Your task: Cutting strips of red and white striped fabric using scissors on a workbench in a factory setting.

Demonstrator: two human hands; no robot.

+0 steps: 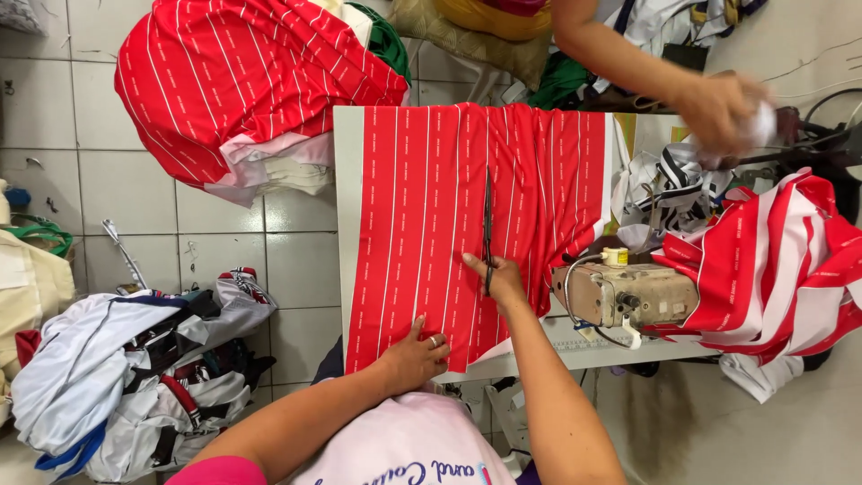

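Red white-striped fabric (431, 224) spread flat over white table (344, 198), hanging past far edge. Right hand (498, 278) grips scissors (488, 229), blades pointing toward far edge along a stripe. Left hand (415, 355) presses fabric flat at near edge. Sewing machine (628, 292) at table's right edge. Another person's hand (718, 108) over far right corner, clutching white cloth.

Bright red fabric (422, 224) with thin white pinstripes, spread over a white worktop (346, 180). Dark, near-black scissors (488, 229) against the red. Same red-and-white stripe on the heap (233, 81) up top, pale pink and cream layers underneath. Broader red and white bands on the cloth (772, 269) at right. Beige, grubby sewing machine (628, 292). White and grey garments (117, 377) with blue trim on light grey floor tiles (224, 242).
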